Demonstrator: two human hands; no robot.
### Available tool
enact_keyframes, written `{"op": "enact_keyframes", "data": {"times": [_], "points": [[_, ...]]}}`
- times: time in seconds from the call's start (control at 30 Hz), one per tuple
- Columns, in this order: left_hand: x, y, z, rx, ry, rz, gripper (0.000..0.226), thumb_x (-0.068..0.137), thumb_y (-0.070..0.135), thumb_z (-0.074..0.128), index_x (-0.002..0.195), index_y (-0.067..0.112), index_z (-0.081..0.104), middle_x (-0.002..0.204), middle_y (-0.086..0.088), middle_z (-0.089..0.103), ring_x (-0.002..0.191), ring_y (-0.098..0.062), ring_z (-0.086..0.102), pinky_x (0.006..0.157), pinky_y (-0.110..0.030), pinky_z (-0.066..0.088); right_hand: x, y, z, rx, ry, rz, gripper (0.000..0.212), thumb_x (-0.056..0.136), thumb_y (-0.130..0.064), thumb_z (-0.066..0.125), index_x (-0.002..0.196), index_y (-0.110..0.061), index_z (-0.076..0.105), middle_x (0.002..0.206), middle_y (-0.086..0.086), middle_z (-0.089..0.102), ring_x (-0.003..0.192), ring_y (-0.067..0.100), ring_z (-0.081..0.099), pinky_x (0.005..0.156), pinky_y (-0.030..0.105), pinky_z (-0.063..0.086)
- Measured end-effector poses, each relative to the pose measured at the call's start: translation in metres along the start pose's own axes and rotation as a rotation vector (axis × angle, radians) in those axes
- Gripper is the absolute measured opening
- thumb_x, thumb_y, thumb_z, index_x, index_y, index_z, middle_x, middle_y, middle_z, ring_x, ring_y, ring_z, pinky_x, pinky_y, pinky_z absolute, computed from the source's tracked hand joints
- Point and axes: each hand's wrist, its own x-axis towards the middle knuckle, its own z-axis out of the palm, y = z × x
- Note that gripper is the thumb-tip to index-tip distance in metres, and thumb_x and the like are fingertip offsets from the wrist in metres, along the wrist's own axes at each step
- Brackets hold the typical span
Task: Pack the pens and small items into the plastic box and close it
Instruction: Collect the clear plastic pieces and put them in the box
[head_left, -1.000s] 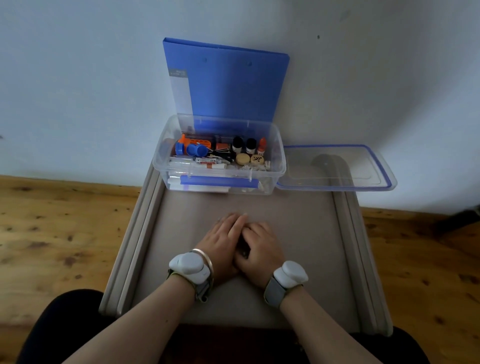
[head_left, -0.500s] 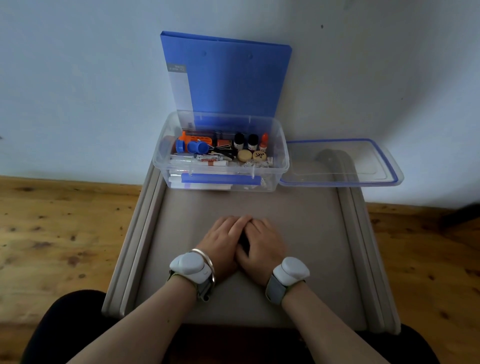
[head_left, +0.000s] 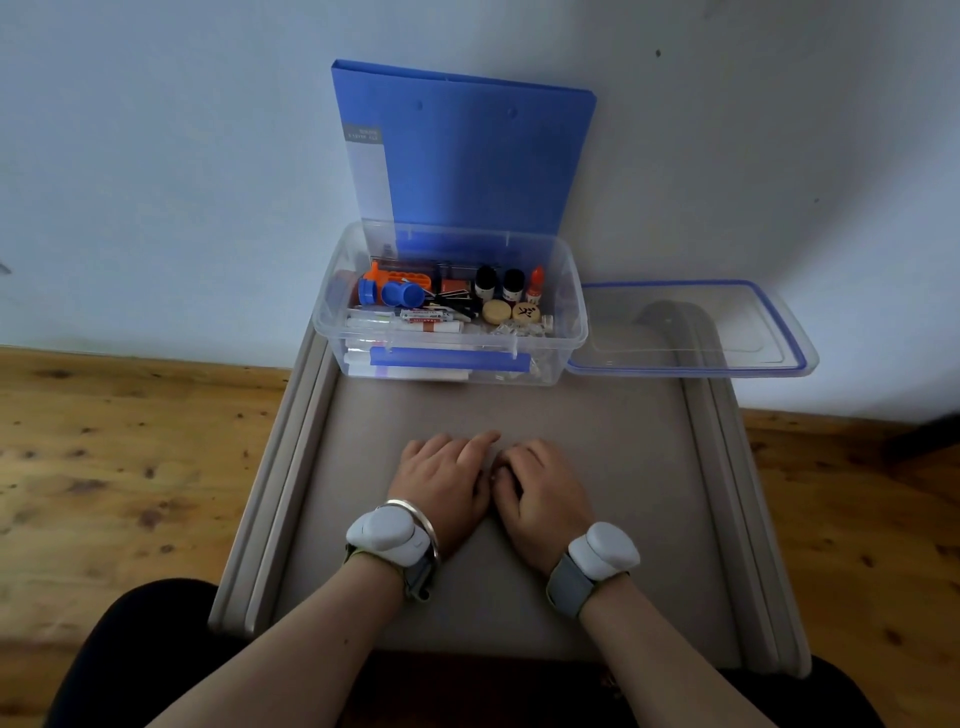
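The clear plastic box (head_left: 575, 317) stands open at the far edge of the table. Inside it lie white pens (head_left: 410, 326), blue caps (head_left: 402, 294), an orange tool (head_left: 400, 276), small dark bottles (head_left: 498, 283) and two round wooden pieces (head_left: 511, 312). Its clear lid (head_left: 691, 332) with a blue rim lies flat to the right of the box, apart from it. My left hand (head_left: 447, 483) rests palm down on the table with its fingers stretched out. My right hand (head_left: 543, 493) rests beside it with the fingers curled under. Nothing shows in either hand.
A blue folder (head_left: 467, 156) leans upright against the wall behind the box. The beige table (head_left: 597, 426) has raised ridges along its left and right sides. Wooden floor lies on both sides, and dark-clothed legs show at the bottom.
My two hands, which were touching, have drawn slightly apart. The box, its contents and the lid have not moved.
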Motion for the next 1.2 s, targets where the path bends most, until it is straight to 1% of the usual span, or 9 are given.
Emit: {"op": "enact_keyframes", "data": {"times": [0.2,0.33,0.47,0.6,0.8,0.9,0.97,1.1,1.2], "points": [[0.003,0.001,0.001,0.023,-0.025,0.032,0.025,0.076,0.029,0.048,0.059,0.014,0.061,0.058,-0.003,0.059,0.056,-0.027,0.059,0.039,-0.027,0.044,-0.004,0.001,-0.006,-0.208,-0.065,-0.012,0.020,0.084,-0.026,0.054,0.083,-0.010,0.065,0.077,0.009,0.058,0.071,0.028,0.053,0.061,0.042,0.045],[0.008,0.000,0.000,0.078,-0.018,0.060,0.028,0.066,0.027,0.077,0.050,0.014,0.056,0.053,-0.003,0.057,0.051,-0.024,0.059,0.034,-0.021,0.034,-0.003,0.000,-0.010,-0.271,-0.090,-0.007,0.025,0.082,-0.032,0.048,0.077,-0.012,0.062,0.071,0.007,0.057,0.065,0.028,0.054,0.057,0.041,0.044],[0.010,-0.005,-0.001,0.088,0.003,0.141,0.033,0.072,0.033,0.068,0.048,0.015,0.056,0.052,-0.002,0.055,0.048,-0.023,0.058,0.032,-0.020,0.033,-0.006,0.003,-0.013,-0.280,-0.138,-0.074,0.023,0.072,-0.033,0.063,0.069,-0.011,0.057,0.066,0.008,0.055,0.057,0.028,0.053,0.050,0.038,0.045],[0.011,-0.011,-0.001,0.040,-0.052,0.203,0.033,0.063,0.030,0.083,0.051,0.013,0.057,0.055,-0.005,0.056,0.049,-0.026,0.058,0.033,-0.023,0.036,-0.007,0.005,-0.014,-0.272,-0.123,-0.163,0.026,0.069,-0.031,0.071,0.066,-0.010,0.056,0.063,0.008,0.054,0.052,0.027,0.052,0.044,0.034,0.044],[0.014,-0.015,-0.004,-0.105,-0.061,0.183,0.025,0.077,0.024,0.068,0.058,0.009,0.062,0.063,-0.010,0.062,0.057,-0.031,0.062,0.044,-0.031,0.048,-0.012,0.008,-0.014,-0.246,-0.087,-0.250,0.022,0.071,-0.027,0.074,0.067,-0.008,0.062,0.062,0.009,0.057,0.051,0.027,0.054,0.044,0.029,0.045],[0.015,-0.012,-0.002,-0.217,-0.014,0.025,0.039,0.087,0.033,0.046,0.061,0.007,0.059,0.068,-0.015,0.063,0.063,-0.037,0.060,0.054,-0.033,0.044,-0.012,0.007,-0.013,-0.242,-0.109,-0.314,0.023,0.072,-0.027,0.077,0.071,-0.008,0.065,0.063,0.010,0.060,0.053,0.027,0.057,0.046,0.028,0.047],[0.017,-0.005,-0.003,-0.369,0.066,-0.216,0.044,0.090,0.036,0.040,0.056,0.011,0.050,0.061,-0.015,0.060,0.062,-0.036,0.056,0.054,-0.030,0.032,-0.011,0.007,-0.014,-0.248,-0.119,-0.341,0.023,0.073,-0.027,0.078,0.074,-0.007,0.066,0.065,0.009,0.062,0.055,0.027,0.059,0.047,0.028,0.048],[0.028,0.014,-0.005,-0.991,0.158,-0.710,0.059,0.094,0.042,0.036,0.042,0.017,0.047,0.043,0.001,0.046,0.041,-0.015,0.042,0.044,-0.025,0.033,-0.004,0.008,-0.014,-0.248,-0.234,-0.204,0.032,0.095,-0.037,0.047,0.110,-0.012,0.059,0.100,0.010,0.064,0.091,0.029,0.059,0.074,0.034,0.044],[0.034,0.020,-0.013,-1.474,-0.011,-1.050,0.054,0.095,0.043,0.036,0.047,0.021,0.044,0.050,-0.001,0.043,0.041,-0.016,0.035,0.039,-0.019,0.024,-0.001,0.014,-0.010,-0.155,-0.176,-0.059,0.034,0.097,-0.037,0.040,0.119,-0.016,0.055,0.112,0.006,0.061,0.101,0.024,0.055,0.082,0.030,0.038]]}}
